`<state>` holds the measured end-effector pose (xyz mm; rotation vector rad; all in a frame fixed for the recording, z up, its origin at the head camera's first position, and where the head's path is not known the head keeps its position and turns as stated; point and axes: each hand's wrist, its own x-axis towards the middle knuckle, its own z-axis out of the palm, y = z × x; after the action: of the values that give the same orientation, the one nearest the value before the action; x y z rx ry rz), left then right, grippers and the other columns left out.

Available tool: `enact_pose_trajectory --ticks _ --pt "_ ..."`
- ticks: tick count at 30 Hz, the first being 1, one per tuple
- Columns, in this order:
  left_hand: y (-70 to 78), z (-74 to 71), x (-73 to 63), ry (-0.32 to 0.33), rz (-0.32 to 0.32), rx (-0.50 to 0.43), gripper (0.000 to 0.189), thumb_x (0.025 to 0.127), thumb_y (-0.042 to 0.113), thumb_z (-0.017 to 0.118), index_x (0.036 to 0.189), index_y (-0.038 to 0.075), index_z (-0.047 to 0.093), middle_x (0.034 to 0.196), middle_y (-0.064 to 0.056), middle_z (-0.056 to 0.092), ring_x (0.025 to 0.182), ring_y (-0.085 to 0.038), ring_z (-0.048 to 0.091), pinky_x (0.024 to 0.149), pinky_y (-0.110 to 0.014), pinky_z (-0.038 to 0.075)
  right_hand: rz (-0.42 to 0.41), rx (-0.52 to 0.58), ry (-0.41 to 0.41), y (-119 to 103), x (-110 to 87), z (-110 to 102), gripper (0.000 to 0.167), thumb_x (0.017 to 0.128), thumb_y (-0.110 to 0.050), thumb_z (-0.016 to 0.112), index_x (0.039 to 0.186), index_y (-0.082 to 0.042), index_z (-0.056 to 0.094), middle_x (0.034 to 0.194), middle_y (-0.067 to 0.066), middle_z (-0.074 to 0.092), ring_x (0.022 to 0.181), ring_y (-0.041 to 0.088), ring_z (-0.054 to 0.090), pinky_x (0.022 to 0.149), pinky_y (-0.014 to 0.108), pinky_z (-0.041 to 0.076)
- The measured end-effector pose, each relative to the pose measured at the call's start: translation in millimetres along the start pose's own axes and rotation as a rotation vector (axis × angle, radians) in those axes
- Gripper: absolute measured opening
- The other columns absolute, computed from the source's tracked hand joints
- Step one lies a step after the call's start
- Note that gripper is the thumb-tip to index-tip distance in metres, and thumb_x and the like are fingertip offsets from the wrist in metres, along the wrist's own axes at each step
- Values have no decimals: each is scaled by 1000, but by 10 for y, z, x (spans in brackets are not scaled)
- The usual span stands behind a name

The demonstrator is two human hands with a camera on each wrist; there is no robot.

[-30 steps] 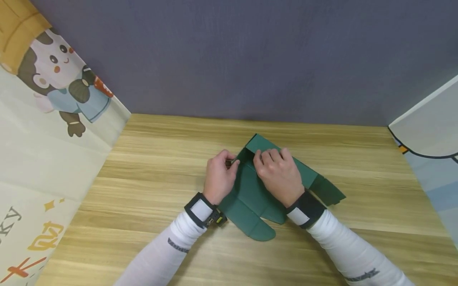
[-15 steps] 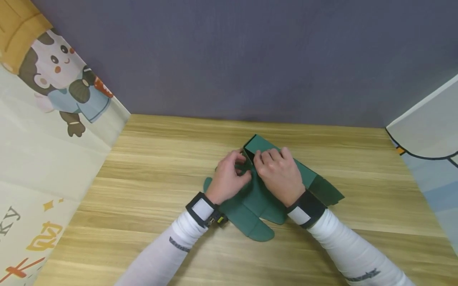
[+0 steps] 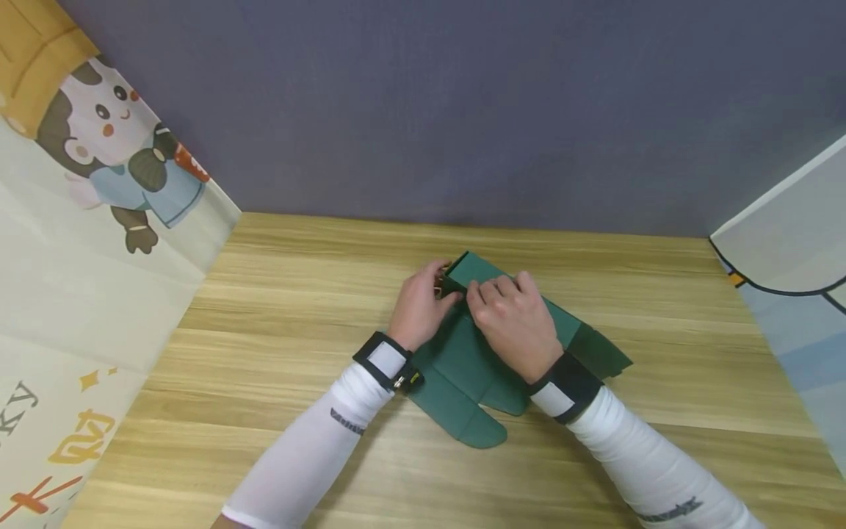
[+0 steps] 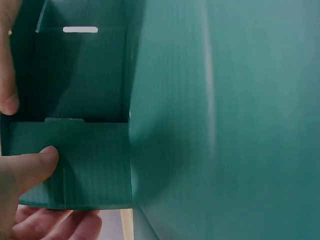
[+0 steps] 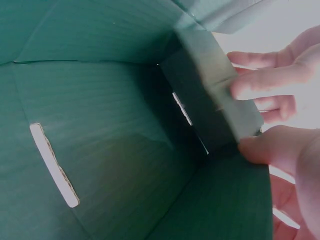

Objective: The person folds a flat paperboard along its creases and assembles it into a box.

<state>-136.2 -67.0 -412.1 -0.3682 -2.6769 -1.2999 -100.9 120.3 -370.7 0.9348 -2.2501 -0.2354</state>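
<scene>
A partly folded green cardboard box [image 3: 456, 349] lies slanted on the table. Its near end wall [image 4: 95, 160] stands up, doubled over, in the left wrist view. My left hand [image 3: 416, 308] pinches that wall, thumb on the inner face and fingers outside. With curled fingers, my right hand [image 3: 518, 323] grips the top edge of the long side wall [image 3: 492, 270] near the same corner. A narrow slot [image 5: 55, 165] shows in the box floor in the right wrist view. A rounded flap [image 3: 485, 430] spreads toward me.
The wood-grain table [image 3: 264, 330] runs back to a dark grey-blue panel [image 3: 429, 110]. At the box's far right end, another flap [image 3: 603, 353] sticks out unfolded. Cartoon-printed panels [image 3: 119, 162] flank the table.
My left hand has let go of the end panel's edge, shifted, and moved forward to pinch the wall near the corner. That end panel has turned inward. The right hand keeps its grip.
</scene>
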Motion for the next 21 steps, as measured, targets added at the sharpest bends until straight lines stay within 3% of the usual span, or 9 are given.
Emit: enact_pose_trajectory --ticks 5,10,16,21 --pt "19 35 103 9 69 106 30 100 12 76 129 7 72 109 -8 78 89 -18 73 77 -32 60 2 6 5 -1 -8 -3 41 110 -4 39 114 -1 79 96 18 76 80 33 68 68 43 44" --pt "52 40 153 35 78 204 25 99 9 75 123 7 74 104 -9 78 84 -20 73 73 -33 59 1 0 12 0 2 3 43 110 -3 37 114 -1 80 96 17 76 80 33 68 68 43 43" --pt "80 67 168 56 82 255 18 96 4 75 114 5 72 90 -11 75 72 -21 69 61 -34 56 -1 1 20 -9 1 7 43 110 -3 36 114 0 79 96 18 76 78 33 67 67 42 43" --pt "81 88 165 75 77 265 14 94 3 75 107 5 71 86 -11 74 70 -22 69 59 -36 56 0 0 20 -20 -4 5 43 110 -3 36 113 0 79 96 18 76 79 33 68 67 42 44"
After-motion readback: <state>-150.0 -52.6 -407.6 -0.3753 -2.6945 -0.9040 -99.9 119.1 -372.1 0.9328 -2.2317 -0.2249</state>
